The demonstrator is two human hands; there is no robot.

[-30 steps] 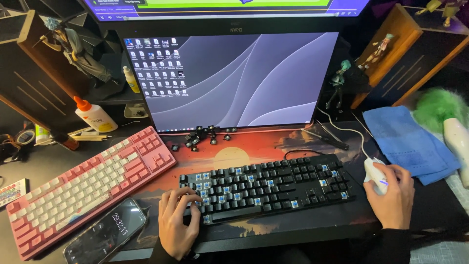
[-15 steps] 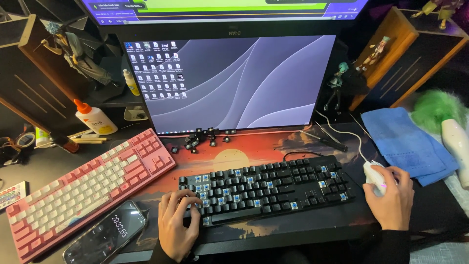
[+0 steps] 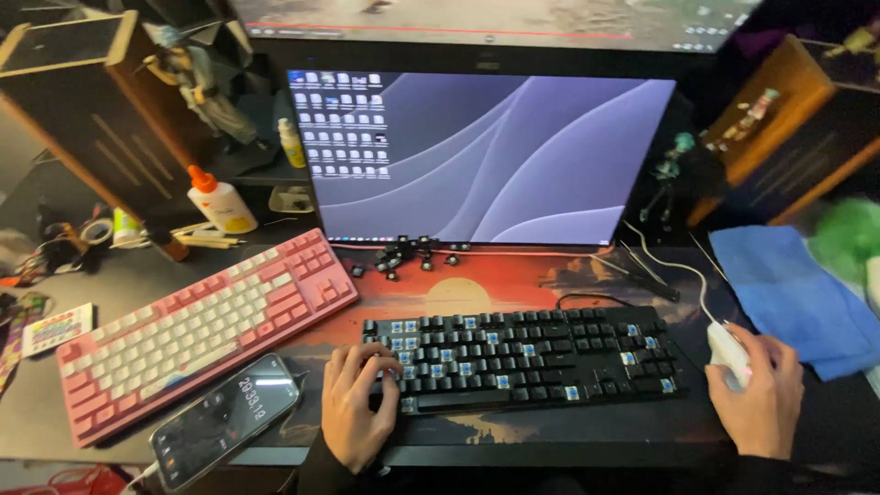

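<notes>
Since a moment ago almost nothing on the tabletop (image 3: pixel 110 302) has shifted; your view has only tipped a little higher, so more of the upper screen shows, while both hands sit where they were. Your left hand (image 3: pixel 359 403) lies on the left end of the black keyboard (image 3: pixel 527 356), fingers loosely spread and curled over the keys there. Your right hand (image 3: pixel 759 396) is cupped over the white mouse (image 3: pixel 726 346), closed lightly around it; how the fingertips sit on its buttons I cannot tell.

The black keyboard lies in the middle of the sunset-printed desk mat (image 3: pixel 477 293), just in front of the monitor (image 3: pixel 486 156). Several of its caps are off, leaving blue switches bare, and a scatter of loose black keycaps (image 3: pixel 403 257) lies near the monitor's foot. The pink keyboard (image 3: pixel 197 330) is angled off to the left, with a phone (image 3: pixel 225 420) beside its near edge, and a blue cloth (image 3: pixel 793 293) is beyond the mouse.

To work well here, I would keep your left fingers on capped keys and off the bare switches, press lightly, and slide the mouse in small strokes so its cord does not sweep the loose caps.
</notes>
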